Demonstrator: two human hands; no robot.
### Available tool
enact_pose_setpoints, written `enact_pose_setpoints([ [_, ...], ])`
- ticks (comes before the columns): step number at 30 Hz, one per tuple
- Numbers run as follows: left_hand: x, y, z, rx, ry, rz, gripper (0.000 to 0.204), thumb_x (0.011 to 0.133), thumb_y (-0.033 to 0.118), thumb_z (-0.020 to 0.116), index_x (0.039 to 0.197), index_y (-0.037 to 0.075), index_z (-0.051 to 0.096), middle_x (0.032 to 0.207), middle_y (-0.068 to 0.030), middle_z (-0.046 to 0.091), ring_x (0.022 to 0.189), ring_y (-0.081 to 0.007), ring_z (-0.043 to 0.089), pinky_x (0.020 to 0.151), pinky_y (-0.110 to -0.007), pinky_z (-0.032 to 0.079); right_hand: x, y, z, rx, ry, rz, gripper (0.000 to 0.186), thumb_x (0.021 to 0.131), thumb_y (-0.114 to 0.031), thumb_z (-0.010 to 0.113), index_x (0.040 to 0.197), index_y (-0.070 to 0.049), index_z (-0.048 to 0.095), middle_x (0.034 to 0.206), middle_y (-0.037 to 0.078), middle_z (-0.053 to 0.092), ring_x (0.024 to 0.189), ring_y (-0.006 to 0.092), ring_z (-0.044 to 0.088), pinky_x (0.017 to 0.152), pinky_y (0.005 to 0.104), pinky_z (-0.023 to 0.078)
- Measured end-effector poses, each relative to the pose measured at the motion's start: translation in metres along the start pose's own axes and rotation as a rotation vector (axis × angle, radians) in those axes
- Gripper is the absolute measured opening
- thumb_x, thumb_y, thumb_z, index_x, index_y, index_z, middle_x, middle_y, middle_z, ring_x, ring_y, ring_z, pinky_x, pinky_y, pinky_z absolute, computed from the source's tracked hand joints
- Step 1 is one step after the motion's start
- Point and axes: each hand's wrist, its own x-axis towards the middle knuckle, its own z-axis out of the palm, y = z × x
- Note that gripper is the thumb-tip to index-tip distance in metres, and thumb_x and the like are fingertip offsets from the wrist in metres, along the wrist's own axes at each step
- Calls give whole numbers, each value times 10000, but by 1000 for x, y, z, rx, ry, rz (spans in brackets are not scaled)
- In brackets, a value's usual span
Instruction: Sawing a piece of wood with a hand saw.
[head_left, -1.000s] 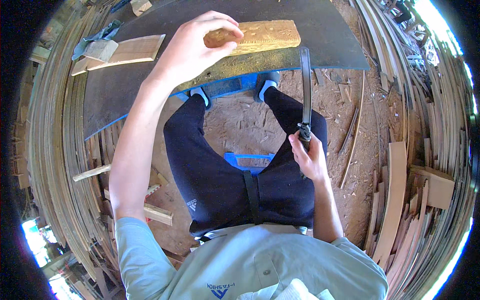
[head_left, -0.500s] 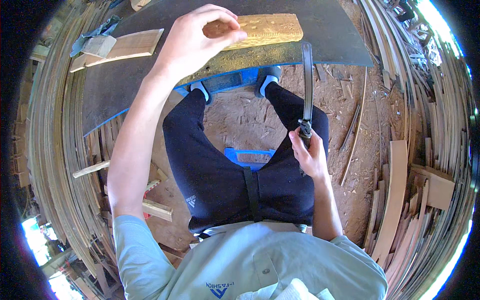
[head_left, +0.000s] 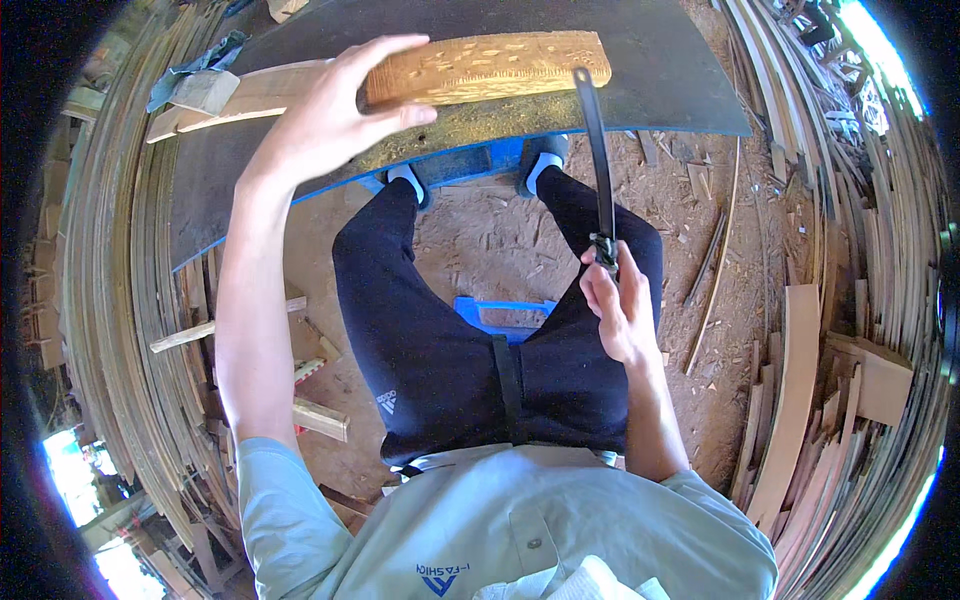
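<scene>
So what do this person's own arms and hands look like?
The left hand and right hand are bare, with no gloves or wristwear visible. The left sleeve and right sleeve are short, loose and pale grey-green, with no markings visible. No cables show.

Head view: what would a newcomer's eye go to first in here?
Probably the yellow-brown block at the top, on the dark table, with the left hand spread open around its left end. Next, the long flat tool right of centre, gripped in the right hand, its tip overlapping the block's right end in view. Then the wood strips lining both sides.
</scene>
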Motion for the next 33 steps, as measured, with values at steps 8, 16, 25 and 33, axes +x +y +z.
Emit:
enact_pose_setpoints([
  [8, -22, 13, 27, -149, 208, -81, 609, 908, 407, 862, 1387, 94, 655, 1321, -171, 716, 1190, -335, 721, 999, -442, 575, 46, -65, 51, -270, 73, -510, 168, 1064, -126, 628, 1115, -14, 512, 777, 236, 653, 720, 457, 693, 612, 492, 527],
  [16, -21, 9, 40, -112, 316, 2, 565, 900, 349, 872, 1346, 70, 667, 1217, -156, 729, 1115, -344, 721, 978, -440, 564, 76, -107, 87, -559, 140, -495, 204, 1091, -186, 590, 1079, -12, 485, 634, 241, 631, 621, 459, 679, 549, 549, 516],
  [25, -20, 12, 42, -134, 351, -49, 521, 877, 292, 894, 1294, 51, 695, 1181, -162, 738, 1098, -340, 723, 971, -429, 557, 82, -107, 96, -586, 144, -471, 231, 1097, -202, 577, 1061, -7, 459, 611, 228, 626, 599, 447, 676, 531, 536, 518],
  [33, -20, 12, 43, -159, 349, -32, 470, 897, 209, 865, 1297, 36, 689, 1183, -168, 739, 1084, -329, 730, 970, -415, 557, 88, -110, 98, -579, 154, -505, 238, 1091, -201, 578, 1031, -4, 459, 606, 213, 630, 570, 424, 672, 498, 510, 518],
])
